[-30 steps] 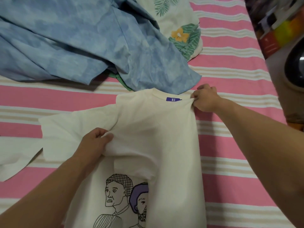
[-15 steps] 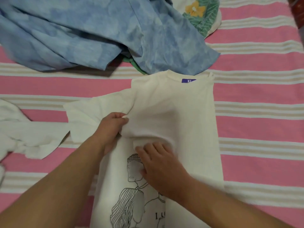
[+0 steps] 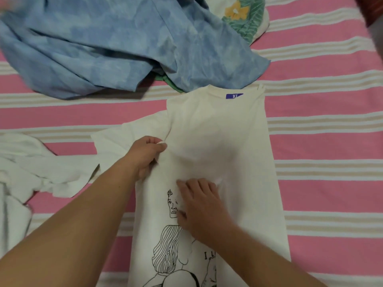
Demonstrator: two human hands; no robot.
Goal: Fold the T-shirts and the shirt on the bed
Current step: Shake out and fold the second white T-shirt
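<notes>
— Left hand (image 3: 148,155) first: what has it got?
— It pinches a bunch of fabric of the cream T-shirt (image 3: 223,146), right where the left sleeve (image 3: 132,137) meets the body. The fingers are curled round the cloth.
— And the right hand (image 3: 200,208)?
— It lies palm down on the shirt's front, fingers spread and fairly straight, pressing on the black line drawing (image 3: 172,255) printed there. It grasps nothing.
— Where does the T-shirt lie?
— Flat on the bed (image 3: 331,141), on a sheet striped pink, beige and white. The collar points away from the person, with a purple label (image 3: 234,96) showing at the neck. The right side is folded in to a straight edge; the left sleeve sticks out sideways.
— What lies around it?
— Just beyond the collar, a crumpled blue mottled shirt (image 3: 114,44) spreads across the far part of the bed, its hem touching or overlapping the collar. A strip of green cloth (image 3: 172,82) peeks from under it. Further back lies a white garment with a yellow flower and green leaves (image 3: 242,15). At the left edge is a rumpled white garment (image 3: 31,172), near the outstretched sleeve.
</notes>
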